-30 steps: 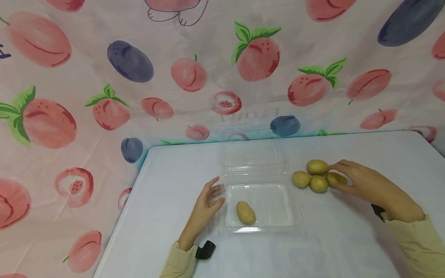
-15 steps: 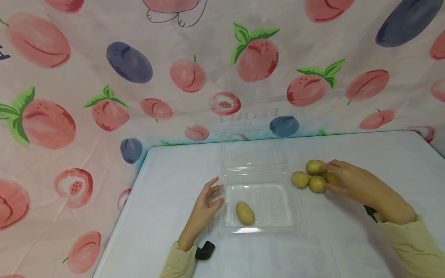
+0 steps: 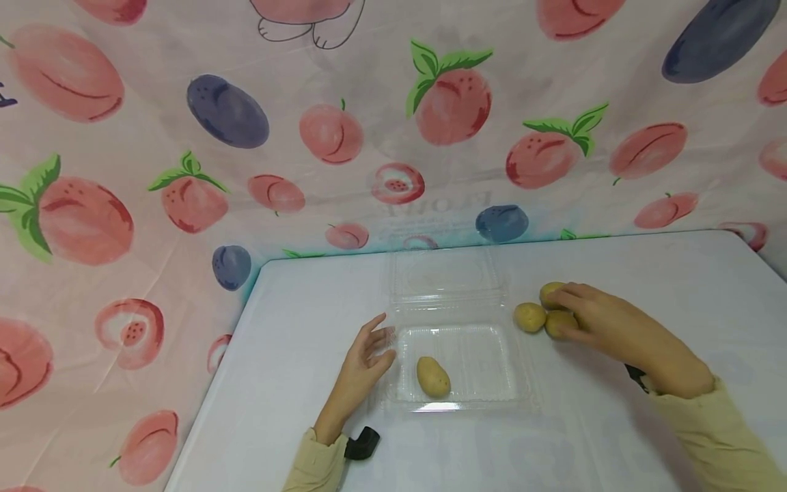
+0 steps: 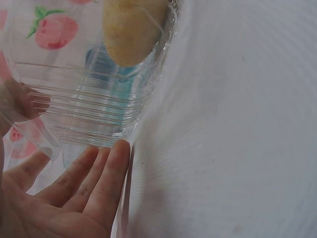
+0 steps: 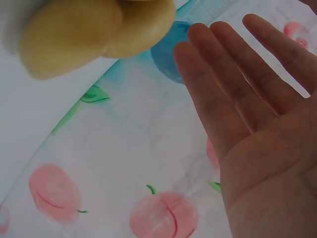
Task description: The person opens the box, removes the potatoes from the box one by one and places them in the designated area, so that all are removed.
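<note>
In the head view a clear plastic clamshell box [image 3: 458,365] lies opened on the table, its lid [image 3: 445,277] folded back toward the wall. One potato [image 3: 433,377] lies in the left part of its base. My left hand [image 3: 363,369] is at the box's left edge, fingers extended; in the left wrist view its fingertips [image 4: 119,148] are against the ribbed plastic side. My right hand [image 3: 605,324] is over a group of potatoes [image 3: 530,318], covering part of it. The right wrist view shows its fingers [image 5: 237,74] straight, beside potatoes [image 5: 72,37], with nothing gripped.
A white-covered table [image 3: 295,307] carries everything. Behind it and to the left hangs a cloth [image 3: 344,68] printed with peaches and dark blue fruit. A black wrist mount [image 3: 363,444] sticks out beside the left sleeve.
My right hand has moved left over the group of potatoes, so the rightmost potato is hidden now. The left hand, the box and the potato inside stay where they were.
</note>
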Action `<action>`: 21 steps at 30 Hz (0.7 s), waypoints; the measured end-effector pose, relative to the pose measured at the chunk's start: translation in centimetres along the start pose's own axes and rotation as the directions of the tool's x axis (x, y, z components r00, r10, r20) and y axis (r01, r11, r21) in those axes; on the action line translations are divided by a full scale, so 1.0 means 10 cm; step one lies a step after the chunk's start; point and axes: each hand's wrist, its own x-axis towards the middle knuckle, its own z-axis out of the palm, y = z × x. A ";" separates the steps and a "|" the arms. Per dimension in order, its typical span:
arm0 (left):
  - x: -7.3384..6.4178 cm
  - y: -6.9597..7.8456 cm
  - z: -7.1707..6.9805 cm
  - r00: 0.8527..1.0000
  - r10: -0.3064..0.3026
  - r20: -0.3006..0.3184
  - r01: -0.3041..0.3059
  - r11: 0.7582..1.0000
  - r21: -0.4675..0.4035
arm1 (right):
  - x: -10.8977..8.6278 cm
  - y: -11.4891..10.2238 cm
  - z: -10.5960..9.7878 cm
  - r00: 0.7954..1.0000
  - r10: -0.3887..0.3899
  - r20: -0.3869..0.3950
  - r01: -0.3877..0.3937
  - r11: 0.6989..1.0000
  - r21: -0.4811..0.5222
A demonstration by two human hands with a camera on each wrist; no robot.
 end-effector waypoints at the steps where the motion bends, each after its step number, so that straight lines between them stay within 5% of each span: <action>1: 0.00 0.00 0.00 1.000 0.000 0.000 0.000 1.000 0.000 | 0.01 -0.02 0.00 1.000 -0.007 -0.005 0.007 1.000 -0.001; 21: 0.00 0.00 0.00 1.000 0.005 0.005 -0.005 1.000 -0.007 | 0.29 -0.34 0.05 0.984 -0.157 -0.087 0.156 0.987 -0.027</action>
